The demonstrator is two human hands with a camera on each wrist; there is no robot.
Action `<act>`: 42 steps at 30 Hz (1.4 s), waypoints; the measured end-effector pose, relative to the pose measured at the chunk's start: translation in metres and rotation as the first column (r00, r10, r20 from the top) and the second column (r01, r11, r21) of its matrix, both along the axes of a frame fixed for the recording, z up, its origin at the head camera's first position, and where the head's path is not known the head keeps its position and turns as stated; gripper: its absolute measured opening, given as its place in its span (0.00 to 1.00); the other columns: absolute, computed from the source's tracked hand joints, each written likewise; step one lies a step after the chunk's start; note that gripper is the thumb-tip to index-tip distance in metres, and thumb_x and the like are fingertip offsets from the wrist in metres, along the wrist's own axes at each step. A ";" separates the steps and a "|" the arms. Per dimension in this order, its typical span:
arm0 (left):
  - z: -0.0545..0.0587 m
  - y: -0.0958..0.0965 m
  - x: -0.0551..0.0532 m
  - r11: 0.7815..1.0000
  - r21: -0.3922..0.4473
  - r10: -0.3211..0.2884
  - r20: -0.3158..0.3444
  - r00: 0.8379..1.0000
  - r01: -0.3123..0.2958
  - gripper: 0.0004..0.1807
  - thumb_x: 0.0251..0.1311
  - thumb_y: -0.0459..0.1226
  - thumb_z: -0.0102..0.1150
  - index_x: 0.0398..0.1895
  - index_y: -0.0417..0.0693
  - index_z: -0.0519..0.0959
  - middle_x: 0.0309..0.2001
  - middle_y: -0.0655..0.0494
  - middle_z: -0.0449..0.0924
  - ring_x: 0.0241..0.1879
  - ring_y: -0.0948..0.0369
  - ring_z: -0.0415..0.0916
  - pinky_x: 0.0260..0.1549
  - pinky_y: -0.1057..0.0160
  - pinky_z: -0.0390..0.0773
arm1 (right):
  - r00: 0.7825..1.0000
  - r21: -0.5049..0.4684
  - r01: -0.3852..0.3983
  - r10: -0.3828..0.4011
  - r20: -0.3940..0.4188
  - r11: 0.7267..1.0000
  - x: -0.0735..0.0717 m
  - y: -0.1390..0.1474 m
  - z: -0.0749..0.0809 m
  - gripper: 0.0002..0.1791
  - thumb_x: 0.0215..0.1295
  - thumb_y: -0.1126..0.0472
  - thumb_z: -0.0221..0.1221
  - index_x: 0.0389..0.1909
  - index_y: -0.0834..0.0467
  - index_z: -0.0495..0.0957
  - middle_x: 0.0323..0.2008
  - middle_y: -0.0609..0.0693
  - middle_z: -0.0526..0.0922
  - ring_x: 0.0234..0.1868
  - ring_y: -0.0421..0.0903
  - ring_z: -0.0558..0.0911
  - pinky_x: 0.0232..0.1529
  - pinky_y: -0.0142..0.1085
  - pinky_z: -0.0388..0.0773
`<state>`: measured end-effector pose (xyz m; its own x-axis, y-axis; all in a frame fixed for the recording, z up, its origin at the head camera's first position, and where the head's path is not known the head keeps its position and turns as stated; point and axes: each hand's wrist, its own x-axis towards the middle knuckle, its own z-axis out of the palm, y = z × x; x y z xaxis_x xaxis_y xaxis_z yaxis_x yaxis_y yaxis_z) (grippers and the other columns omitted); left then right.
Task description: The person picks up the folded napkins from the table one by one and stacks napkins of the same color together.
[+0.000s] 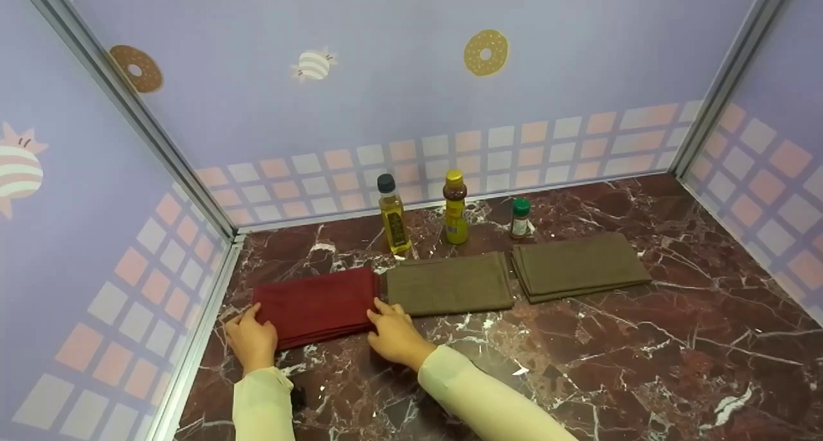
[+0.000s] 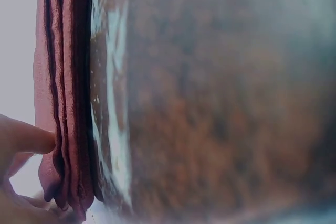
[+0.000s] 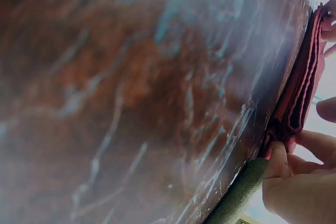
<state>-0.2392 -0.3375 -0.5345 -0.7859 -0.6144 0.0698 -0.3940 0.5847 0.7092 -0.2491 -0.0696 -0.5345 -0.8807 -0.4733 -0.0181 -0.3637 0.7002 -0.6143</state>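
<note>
A dark red folded cloth (image 1: 315, 303) lies flat on the marbled tabletop, its layered folded edge facing me. My left hand (image 1: 252, 340) holds its left end, the thumb by the front corner and the other fingers round the side. At the right end, my right hand (image 1: 397, 335) grips the front corner between thumb and fingers. The right wrist view shows that thumb low against the stacked layers of the red cloth (image 3: 302, 90). Just right of it, beside my right fingers, lies an olive folded cloth (image 1: 450, 285).
A second olive folded cloth (image 1: 582, 267) lies farther right. Behind the cloths stand an oil bottle (image 1: 395, 225) with a dark cap, a yellow-capped bottle (image 1: 455, 213) and a small green-capped jar (image 1: 520, 220). Patterned walls (image 1: 386, 74) enclose the marbled table (image 1: 617, 370) at the back and sides.
</note>
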 end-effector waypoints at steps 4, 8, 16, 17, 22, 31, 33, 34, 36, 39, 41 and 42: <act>0.001 0.001 0.002 1.000 -0.020 -0.009 0.083 0.997 0.011 0.26 0.66 0.30 0.47 0.69 0.38 0.68 0.66 0.24 0.53 0.66 0.29 0.49 0.62 0.35 0.56 | 1.000 -0.011 0.007 -0.007 -0.008 1.000 0.000 0.002 0.001 0.29 0.67 0.58 0.57 0.69 0.61 0.70 0.74 0.54 0.61 0.68 0.54 0.65 0.65 0.48 0.65; 0.002 0.002 0.003 0.999 -0.036 -0.028 0.120 0.992 0.032 0.28 0.67 0.33 0.47 0.71 0.38 0.65 0.67 0.25 0.51 0.66 0.29 0.49 0.61 0.33 0.57 | 0.998 -0.062 0.024 -0.028 -0.064 0.998 -0.002 0.008 0.003 0.29 0.67 0.57 0.58 0.69 0.57 0.70 0.74 0.53 0.62 0.67 0.53 0.66 0.65 0.50 0.65; 0.006 0.023 -0.004 0.985 -0.140 -0.093 0.060 0.994 0.101 0.37 0.73 0.47 0.44 0.76 0.35 0.52 0.76 0.29 0.38 0.75 0.34 0.29 0.67 0.31 0.34 | 0.985 -0.137 0.123 -0.137 -0.102 0.983 -0.025 0.036 0.012 0.32 0.69 0.54 0.58 0.73 0.51 0.65 0.77 0.50 0.54 0.72 0.57 0.60 0.66 0.62 0.57; 0.007 0.029 -0.006 0.983 -0.146 -0.103 0.060 0.993 0.111 0.38 0.74 0.48 0.43 0.77 0.36 0.49 0.77 0.31 0.35 0.75 0.35 0.26 0.67 0.31 0.31 | 0.984 -0.134 0.138 -0.152 -0.096 0.981 -0.029 0.040 0.012 0.33 0.69 0.53 0.58 0.74 0.50 0.64 0.78 0.50 0.52 0.73 0.58 0.58 0.67 0.63 0.55; 0.014 0.057 -0.014 0.968 -0.172 -0.172 0.072 0.982 0.182 0.42 0.74 0.50 0.43 0.79 0.39 0.39 0.78 0.37 0.29 0.75 0.41 0.17 0.66 0.33 0.24 | 0.967 -0.098 0.220 -0.230 -0.105 0.971 -0.044 0.067 0.010 0.35 0.69 0.50 0.57 0.76 0.46 0.60 0.78 0.51 0.48 0.76 0.60 0.49 0.69 0.64 0.49; 0.024 0.107 -0.025 0.931 -0.199 -0.305 0.037 0.952 0.306 0.42 0.73 0.50 0.45 0.79 0.40 0.43 0.79 0.40 0.33 0.76 0.42 0.24 0.68 0.33 0.31 | 0.932 -0.131 0.345 -0.355 -0.067 0.929 -0.058 0.109 0.007 0.34 0.68 0.51 0.59 0.74 0.48 0.64 0.79 0.55 0.45 0.77 0.60 0.45 0.70 0.63 0.46; 0.023 0.116 -0.026 0.923 -0.205 -0.327 0.030 0.945 0.326 0.41 0.73 0.51 0.46 0.79 0.40 0.44 0.79 0.40 0.34 0.77 0.43 0.25 0.69 0.34 0.33 | 0.923 -0.123 0.369 -0.378 -0.064 0.921 -0.059 0.116 0.005 0.34 0.69 0.51 0.59 0.74 0.47 0.64 0.79 0.55 0.45 0.77 0.60 0.45 0.70 0.63 0.46; 0.022 0.121 -0.028 0.918 -0.206 -0.340 0.028 0.940 0.338 0.41 0.73 0.50 0.46 0.79 0.40 0.44 0.79 0.40 0.35 0.77 0.43 0.26 0.69 0.34 0.33 | 0.919 -0.116 0.380 -0.389 -0.064 0.918 -0.060 0.120 0.005 0.34 0.69 0.51 0.59 0.74 0.47 0.63 0.79 0.54 0.45 0.77 0.60 0.45 0.70 0.62 0.46; 0.020 0.130 -0.029 0.910 -0.208 -0.361 0.027 0.932 0.359 0.41 0.73 0.50 0.46 0.79 0.40 0.46 0.79 0.40 0.37 0.77 0.43 0.28 0.69 0.34 0.35 | 0.914 -0.107 0.394 -0.402 -0.063 0.913 -0.061 0.128 0.004 0.34 0.69 0.51 0.59 0.74 0.47 0.63 0.79 0.55 0.45 0.77 0.60 0.45 0.70 0.63 0.47; 0.017 0.143 -0.031 0.900 -0.204 -0.386 0.034 0.922 0.385 0.40 0.72 0.50 0.47 0.79 0.40 0.47 0.79 0.40 0.39 0.77 0.43 0.31 0.69 0.34 0.36 | 0.908 -0.105 0.408 -0.415 -0.060 0.907 -0.061 0.139 0.003 0.33 0.69 0.51 0.59 0.74 0.48 0.64 0.79 0.55 0.45 0.77 0.61 0.45 0.69 0.64 0.47; 0.015 0.152 -0.032 0.894 -0.196 -0.404 0.035 0.914 0.403 0.40 0.72 0.49 0.48 0.79 0.39 0.47 0.79 0.40 0.40 0.77 0.43 0.32 0.70 0.35 0.37 | 0.903 -0.104 0.418 -0.425 -0.058 0.902 -0.060 0.147 0.002 0.33 0.69 0.52 0.59 0.74 0.49 0.64 0.79 0.56 0.46 0.77 0.61 0.45 0.69 0.65 0.47; 0.014 0.156 -0.032 0.891 -0.190 -0.413 0.035 0.910 0.412 0.40 0.72 0.49 0.48 0.79 0.39 0.48 0.79 0.40 0.40 0.77 0.43 0.33 0.70 0.35 0.37 | 0.901 -0.105 0.424 -0.431 -0.057 0.900 -0.060 0.151 0.002 0.33 0.68 0.52 0.59 0.74 0.50 0.64 0.79 0.57 0.46 0.77 0.62 0.45 0.68 0.66 0.47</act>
<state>-0.2712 -0.1817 -0.5206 -0.9649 -0.2096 0.1584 -0.0837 0.8168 0.5708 -0.3095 0.0814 -0.5325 -0.9955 -0.0476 0.0820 -0.0902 0.7432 -0.6630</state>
